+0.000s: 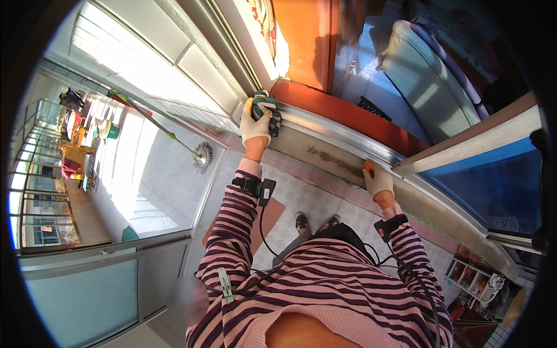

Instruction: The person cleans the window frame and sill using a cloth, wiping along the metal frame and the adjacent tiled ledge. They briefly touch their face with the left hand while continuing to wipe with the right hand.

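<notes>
My left hand (256, 126), in a white glove with yellowish fingertips, grips a green, white and dark checked cloth (266, 114). It presses the cloth into the left corner of the window frame, where the metal window track (330, 126) meets the upright. Further right, my gloved right hand (377, 179) rests on the sill (300, 145). Its fingertips look orange and are drawn together; whether anything is between them cannot be made out. A dark, wet-looking smear (333, 157) marks the sill between my hands.
Beyond the track runs a red inner ledge (348, 117), with a pale padded seat (428, 78) behind it. A blue-glazed sash (483, 187) stands at right. A mop (202, 156) leans at left. Cables (267, 235) hang from my wrist straps. A rack (472, 280) stands lower right.
</notes>
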Tool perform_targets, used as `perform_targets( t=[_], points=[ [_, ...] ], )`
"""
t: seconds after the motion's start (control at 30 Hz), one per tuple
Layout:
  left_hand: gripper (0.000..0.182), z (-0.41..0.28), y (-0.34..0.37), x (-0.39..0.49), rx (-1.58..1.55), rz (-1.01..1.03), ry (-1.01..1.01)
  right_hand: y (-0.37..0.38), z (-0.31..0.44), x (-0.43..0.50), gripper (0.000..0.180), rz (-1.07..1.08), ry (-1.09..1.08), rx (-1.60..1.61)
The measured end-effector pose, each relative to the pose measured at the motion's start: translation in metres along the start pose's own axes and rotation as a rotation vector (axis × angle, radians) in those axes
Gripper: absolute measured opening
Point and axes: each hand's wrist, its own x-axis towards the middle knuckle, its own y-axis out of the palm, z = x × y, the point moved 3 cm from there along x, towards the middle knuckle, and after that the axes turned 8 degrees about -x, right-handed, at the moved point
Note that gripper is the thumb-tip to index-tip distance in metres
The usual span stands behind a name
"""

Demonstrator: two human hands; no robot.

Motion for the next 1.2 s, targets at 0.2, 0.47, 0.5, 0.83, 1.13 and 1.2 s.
perform_targets(
  t=[0.2,0.47,0.5,0.83,1.13,1.2],
  points=[
    [0.075,0.005,0.051,0.009,0.955,0.126,-0.005,0.004,0.008,0.0,0.026,-0.056,-0.09,-0.064],
    [0.041,0.006,0.063,0.009,0.922,0.158,-0.078,0.01,0.008,-0.003,0.03,-0.066,-0.179,-0.047],
    [0.04,0.004,0.062,0.003,0.875,0.222,0.046,0.01,0.009,-0.003,0.031,-0.064,-0.188,-0.047],
    [0.037,0.05,0.063,-0.035,0.187,0.166,-0.17,0.008,0.004,0.0,0.036,0.01,-0.211,-0.032],
    [0.058,0.005,0.063,0.019,0.784,0.157,0.113,0.01,0.007,-0.002,0.035,-0.006,-0.186,-0.062],
    [0.07,0.016,0.071,0.01,0.935,0.271,0.029,0.008,0.007,-0.001,0.035,0.014,-0.179,-0.052]
  ],
)
